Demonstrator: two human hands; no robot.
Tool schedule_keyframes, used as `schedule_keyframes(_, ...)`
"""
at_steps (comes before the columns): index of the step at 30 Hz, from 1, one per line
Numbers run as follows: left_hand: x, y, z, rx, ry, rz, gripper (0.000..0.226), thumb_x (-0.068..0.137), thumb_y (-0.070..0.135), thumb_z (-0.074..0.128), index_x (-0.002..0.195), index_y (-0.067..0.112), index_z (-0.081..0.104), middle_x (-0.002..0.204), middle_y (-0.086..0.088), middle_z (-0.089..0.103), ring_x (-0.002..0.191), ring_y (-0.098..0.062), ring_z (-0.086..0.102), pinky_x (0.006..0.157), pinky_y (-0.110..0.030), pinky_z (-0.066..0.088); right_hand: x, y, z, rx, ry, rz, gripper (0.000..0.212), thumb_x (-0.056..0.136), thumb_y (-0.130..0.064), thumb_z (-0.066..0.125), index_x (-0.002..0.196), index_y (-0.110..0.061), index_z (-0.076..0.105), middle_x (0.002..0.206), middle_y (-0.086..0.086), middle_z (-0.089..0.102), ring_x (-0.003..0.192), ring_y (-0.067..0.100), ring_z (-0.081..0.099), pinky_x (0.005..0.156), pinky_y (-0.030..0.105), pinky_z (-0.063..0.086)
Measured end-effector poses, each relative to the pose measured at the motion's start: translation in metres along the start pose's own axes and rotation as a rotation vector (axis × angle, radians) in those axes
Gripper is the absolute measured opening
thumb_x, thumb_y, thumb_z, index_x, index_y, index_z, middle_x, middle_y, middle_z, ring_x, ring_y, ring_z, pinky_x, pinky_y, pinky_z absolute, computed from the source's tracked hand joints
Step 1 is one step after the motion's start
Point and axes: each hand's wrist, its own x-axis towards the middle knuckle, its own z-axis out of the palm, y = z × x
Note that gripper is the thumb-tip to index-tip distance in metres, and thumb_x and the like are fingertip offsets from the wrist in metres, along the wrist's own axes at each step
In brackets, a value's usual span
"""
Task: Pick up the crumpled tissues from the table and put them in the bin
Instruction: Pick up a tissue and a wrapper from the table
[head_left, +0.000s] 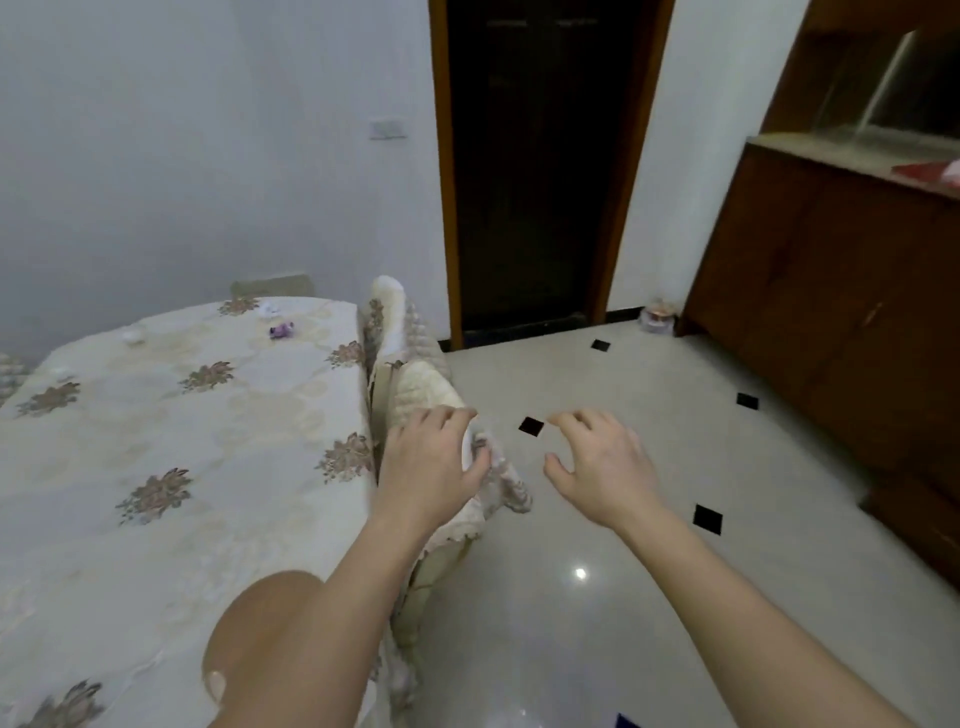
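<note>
My left hand (434, 462) hovers past the table's right edge, over a covered chair, with its fingers closed on a white wad that looks like a crumpled tissue (469, 448). Over the floor tiles, my right hand (602, 465) holds nothing and its fingers are spread and curled. Small white crumpled tissues lie at the far end of the table (156, 415): one (267, 309) near the far edge, another (132, 336) to the left. A purple-and-white scrap (282, 330) lies between them. No bin is clearly visible.
Chairs with cream covers (410, 374) stand against the table's right side. A dark doorway (540, 171) is straight ahead, and a brown cabinet (831, 312) lines the right wall. A small clear container (658, 314) stands on the floor by the cabinet. The tiled floor (623, 597) is glossy.
</note>
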Motion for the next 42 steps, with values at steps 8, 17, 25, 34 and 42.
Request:
schedule_keyframes(8, 0.005, 0.034, 0.033, -0.101, -0.073, 0.096, 0.055, 0.083, 0.052, 0.042, 0.122, 0.019, 0.062, 0.113, 0.000, 0.066, 0.105, -0.026, 0.056, 0.083, -0.043, 0.049, -0.032, 0.038, 0.005, -0.026, -0.020, 0.144, 0.045, 0.088, -0.037, 0.057, 0.130, -0.021, 0.056, 0.124, 0.002, 0.059, 0.118, 0.025, 0.050, 0.095, 0.041, 0.043)
schedule_keyframes(17, 0.057, 0.037, 0.073, -0.072, -0.099, 0.097, 0.054, 0.084, 0.054, 0.041, 0.123, 0.021, 0.059, 0.111, 0.001, 0.066, 0.104, -0.024, 0.056, 0.080, -0.041, 0.048, 0.020, 0.072, 0.030, 0.004, -0.039, 0.143, 0.043, 0.088, -0.034, 0.059, 0.128, -0.019, 0.058, 0.122, 0.002, 0.060, 0.116, 0.025, 0.052, 0.093, 0.040, 0.043)
schedule_keyframes(25, 0.169, 0.036, 0.137, -0.007, -0.084, 0.001, 0.048, 0.086, 0.051, 0.047, 0.122, 0.021, 0.059, 0.106, 0.002, 0.066, 0.102, -0.024, 0.057, 0.082, -0.041, 0.049, 0.152, 0.145, 0.047, 0.041, -0.057, 0.054, 0.040, 0.089, -0.033, 0.058, 0.126, -0.018, 0.058, 0.121, 0.003, 0.060, 0.114, 0.026, 0.052, 0.092, 0.041, 0.046)
schedule_keyframes(34, 0.289, 0.050, 0.189, 0.062, -0.047, -0.122, 0.044, 0.087, 0.046, 0.056, 0.120, 0.019, 0.061, 0.113, 0.000, 0.066, 0.104, -0.024, 0.058, 0.080, -0.038, 0.047, 0.292, 0.229, 0.055, 0.034, -0.111, -0.054, 0.043, 0.091, -0.035, 0.057, 0.131, -0.019, 0.056, 0.125, 0.002, 0.059, 0.116, 0.024, 0.050, 0.095, 0.042, 0.044)
schedule_keyframes(42, 0.356, 0.024, 0.232, 0.088, -0.066, -0.207, 0.046, 0.087, 0.047, 0.055, 0.124, 0.019, 0.060, 0.117, -0.002, 0.066, 0.107, -0.025, 0.058, 0.085, -0.041, 0.049, 0.382, 0.253, 0.090, 0.054, -0.190, -0.130, 0.045, 0.092, -0.037, 0.054, 0.134, -0.021, 0.053, 0.129, 0.000, 0.057, 0.119, 0.023, 0.049, 0.097, 0.040, 0.042)
